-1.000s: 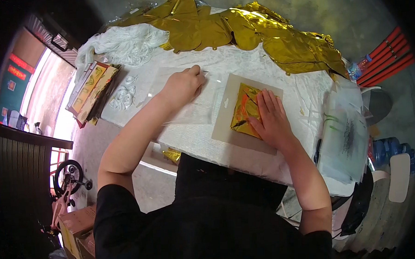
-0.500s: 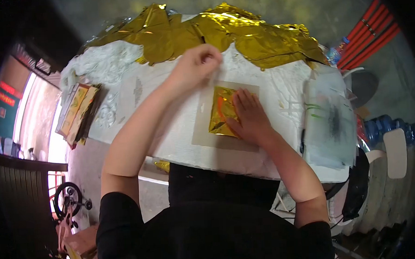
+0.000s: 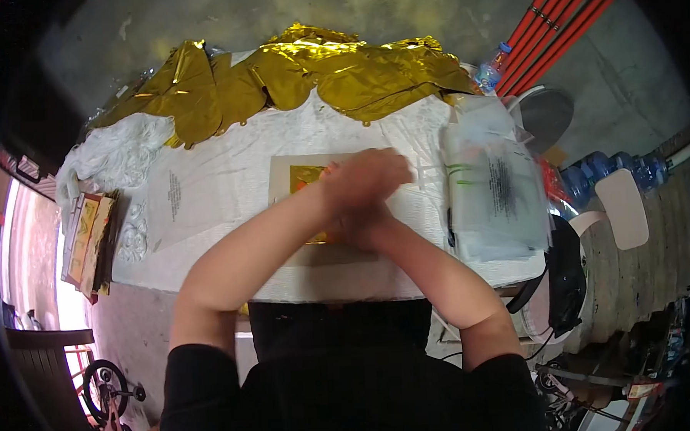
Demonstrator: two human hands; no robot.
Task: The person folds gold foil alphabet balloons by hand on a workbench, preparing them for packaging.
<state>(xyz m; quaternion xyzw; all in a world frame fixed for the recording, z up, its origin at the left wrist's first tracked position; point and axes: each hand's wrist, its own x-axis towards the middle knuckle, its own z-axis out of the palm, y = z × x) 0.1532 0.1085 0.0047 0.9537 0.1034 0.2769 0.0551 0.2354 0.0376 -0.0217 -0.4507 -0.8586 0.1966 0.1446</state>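
A folded gold foil piece [image 3: 305, 176] lies on a grey board [image 3: 280, 172] at the middle of the white-covered table [image 3: 231, 259]. My left hand [image 3: 368, 177] is over the board, crossing above my right hand; it is smeared by motion, and its fingers are not clear. Below it, my right hand [image 3: 357, 224] is at the right part of the foil, with its fingers hidden behind my left hand and wrist.
Gold foil sheets [image 3: 277, 80] line the table's far edge. White strings [image 3: 131, 155] and a box of papers [image 3: 90, 234] are at the left. Clear plastic bags [image 3: 494, 186] are stacked at the right, and a bottle [image 3: 492, 69] stands behind them.
My left hand has moved right and nearer, from above the board to over my right hand. The whole view has shifted, so the table appears further left.
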